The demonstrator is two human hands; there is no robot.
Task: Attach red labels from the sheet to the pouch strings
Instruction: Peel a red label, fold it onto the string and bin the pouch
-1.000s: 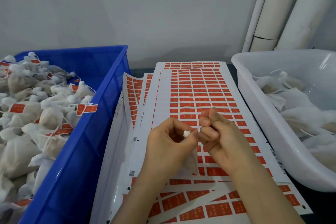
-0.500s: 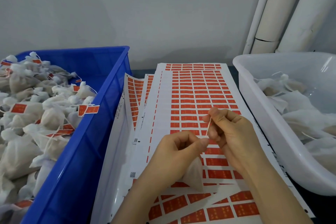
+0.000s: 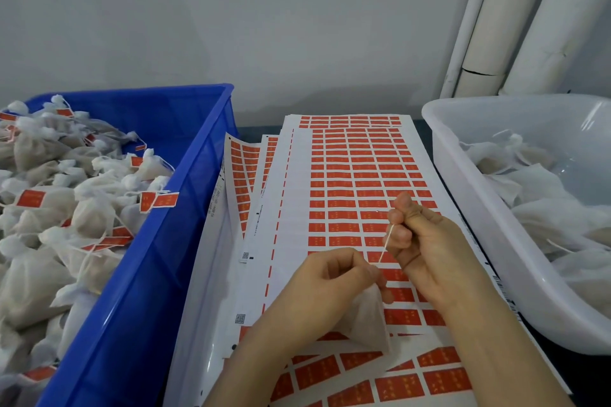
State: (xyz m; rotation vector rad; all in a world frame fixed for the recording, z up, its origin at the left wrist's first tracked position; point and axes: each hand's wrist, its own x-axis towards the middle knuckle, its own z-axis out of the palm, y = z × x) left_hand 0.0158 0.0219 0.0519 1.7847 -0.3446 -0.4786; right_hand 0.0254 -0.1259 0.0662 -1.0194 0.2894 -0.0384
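A small white mesh pouch (image 3: pixel 367 324) hangs from my left hand (image 3: pixel 330 287), which pinches its neck above the sheets. Its thin string (image 3: pixel 386 243) runs taut up and to the right into my right hand (image 3: pixel 426 244), whose curled fingers pinch the string's end. Beneath both hands lies a long sheet of red labels (image 3: pixel 350 175) in rows, with several labels gone along its left side. No label is on this string.
A blue crate (image 3: pixel 185 208) on the left is piled with labelled pouches (image 3: pixel 82 208). A white tub (image 3: pixel 469 201) on the right holds unlabelled pouches (image 3: pixel 542 195). More label sheets (image 3: pixel 243 172) lie fanned underneath. White pipes (image 3: pixel 515 20) stand against the wall behind.
My hands have drawn apart: the right hand moved up and right, pulling the string out straight, while the left hand sank a little with the pouch.
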